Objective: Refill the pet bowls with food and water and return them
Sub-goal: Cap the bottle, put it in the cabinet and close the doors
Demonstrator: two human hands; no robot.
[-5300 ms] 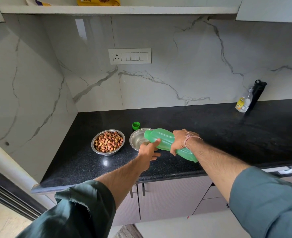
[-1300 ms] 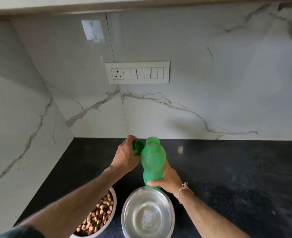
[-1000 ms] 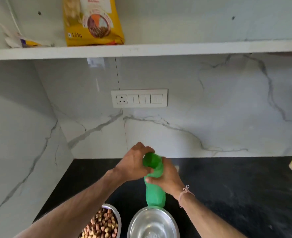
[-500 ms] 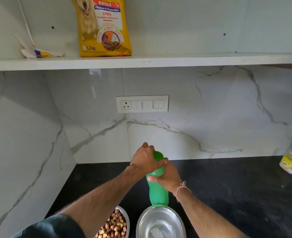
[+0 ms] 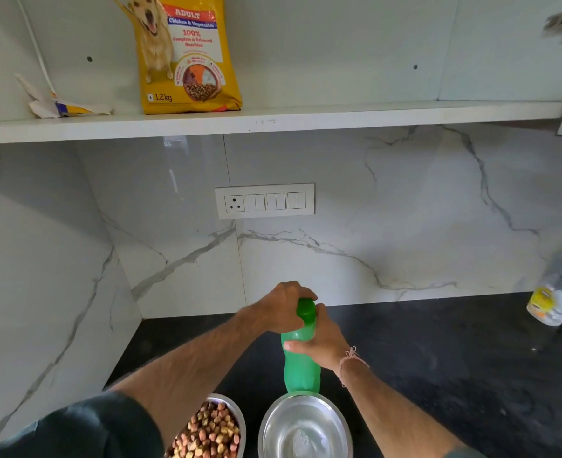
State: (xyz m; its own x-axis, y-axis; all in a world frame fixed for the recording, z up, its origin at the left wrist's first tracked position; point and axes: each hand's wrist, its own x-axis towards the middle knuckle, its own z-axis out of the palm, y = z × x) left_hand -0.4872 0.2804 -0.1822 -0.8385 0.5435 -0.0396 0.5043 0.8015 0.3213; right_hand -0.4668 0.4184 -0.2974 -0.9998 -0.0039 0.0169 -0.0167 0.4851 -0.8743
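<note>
Cap [image 5: 306, 310] now back on green bottle [image 5: 301, 368]: left hand [image 5: 278, 312] pinching it, right hand [image 5: 322, 342] clasping bottle. Both bowls filled; return pending.

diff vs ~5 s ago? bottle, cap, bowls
The green bottle went from tipped over the water bowl to upright in the right hand. The left hand took the cap off the counter onto its mouth. Kibble bowl unchanged.
</note>
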